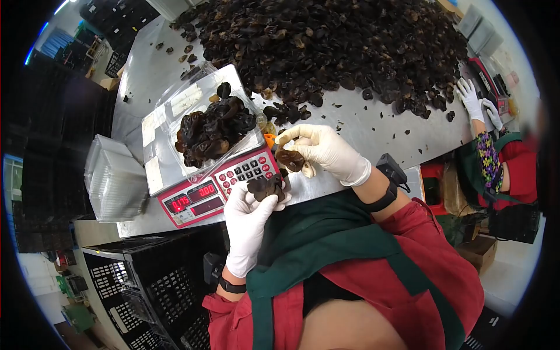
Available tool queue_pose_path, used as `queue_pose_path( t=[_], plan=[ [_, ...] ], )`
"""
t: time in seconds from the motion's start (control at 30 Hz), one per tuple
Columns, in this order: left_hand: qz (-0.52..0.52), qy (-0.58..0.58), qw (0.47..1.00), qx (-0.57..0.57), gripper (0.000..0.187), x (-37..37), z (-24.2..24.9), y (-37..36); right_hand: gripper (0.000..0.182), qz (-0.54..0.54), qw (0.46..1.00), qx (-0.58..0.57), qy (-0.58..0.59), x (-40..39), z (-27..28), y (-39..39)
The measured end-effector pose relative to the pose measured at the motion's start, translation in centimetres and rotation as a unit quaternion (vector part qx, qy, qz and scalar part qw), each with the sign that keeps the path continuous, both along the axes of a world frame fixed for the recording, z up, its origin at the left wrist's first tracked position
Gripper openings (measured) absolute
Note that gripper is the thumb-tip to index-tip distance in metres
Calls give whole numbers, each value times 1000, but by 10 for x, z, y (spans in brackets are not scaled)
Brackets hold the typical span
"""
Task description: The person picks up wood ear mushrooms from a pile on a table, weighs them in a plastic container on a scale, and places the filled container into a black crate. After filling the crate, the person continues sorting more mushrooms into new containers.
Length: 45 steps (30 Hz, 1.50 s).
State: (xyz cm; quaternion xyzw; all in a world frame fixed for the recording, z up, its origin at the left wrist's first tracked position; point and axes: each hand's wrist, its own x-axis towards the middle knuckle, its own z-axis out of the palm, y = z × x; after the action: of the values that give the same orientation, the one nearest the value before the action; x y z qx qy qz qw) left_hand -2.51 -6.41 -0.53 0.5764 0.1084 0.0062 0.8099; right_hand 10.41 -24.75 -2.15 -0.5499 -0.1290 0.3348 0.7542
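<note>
My left hand, in a white glove, pinches a dark piece of wood ear mushroom in front of the scale's keypad. Just above and to the right, my gloved right hand grips a browner wood ear piece between thumb and fingers. The two pieces are close together. A red digital scale stands beside my hands, its lit display reading about 0.175. On its metal plate lies a clear plastic tray with a heap of wood ear mushrooms in it.
A large pile of wood ear mushrooms covers the far part of the metal table. Stacked clear trays stand left of the scale. Black crates are below. At right, a co-worker's gloved hand is near another red scale.
</note>
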Motion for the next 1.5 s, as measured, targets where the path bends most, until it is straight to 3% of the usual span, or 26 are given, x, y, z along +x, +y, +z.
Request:
queue_pose_path(
  t=[0.23,0.53,0.73,0.93,1.07,1.13,1.17,1.23,1.27,1.3,1.37,1.4,1.43,1.5],
  plan=[
    [6,-13,998,64,13,-2,-11,11,29,-10,999,38,7,0,-5,-4],
    [31,-28,998,44,23,4,-8,3,28,-45,999,22,12,-3,-5,-11],
    [10,-25,999,28,25,3,-14,10,25,-86,994,-72,15,-14,-1,-47],
    [-18,-18,999,-41,25,8,-5,7,24,-91,961,-260,-2,-34,-21,-146],
    [-55,-22,990,-128,30,10,-7,10,29,-54,920,-386,23,-60,-2,-211],
    [-68,-28,987,-144,32,12,-8,8,34,-44,852,-519,46,-77,-1,-233],
    [-78,-33,983,-162,33,13,-8,7,34,-49,852,-519,49,-82,-8,-244],
    [-83,-48,988,-120,30,14,-12,5,35,1,654,-747,-120,-90,-19,-253],
    [-81,-65,992,-78,27,14,-13,4,31,-24,631,-754,-184,-93,-22,-251],
    [-89,-63,991,-79,27,13,-11,-1,31,-29,630,-755,-177,-93,-17,-237],
    [-42,-64,994,80,24,11,-6,-14,23,-165,750,-582,-268,-85,-5,-201],
    [-45,-143,973,176,26,14,-15,-16,20,-157,782,-533,-283,-82,-2,-184],
    [-58,-141,973,174,26,17,-17,-19,17,-149,811,-481,-298,-78,0,-172],
    [-58,-297,889,345,28,23,-19,-24,15,-132,820,-455,-321,-69,-22,-171]
  ],
)
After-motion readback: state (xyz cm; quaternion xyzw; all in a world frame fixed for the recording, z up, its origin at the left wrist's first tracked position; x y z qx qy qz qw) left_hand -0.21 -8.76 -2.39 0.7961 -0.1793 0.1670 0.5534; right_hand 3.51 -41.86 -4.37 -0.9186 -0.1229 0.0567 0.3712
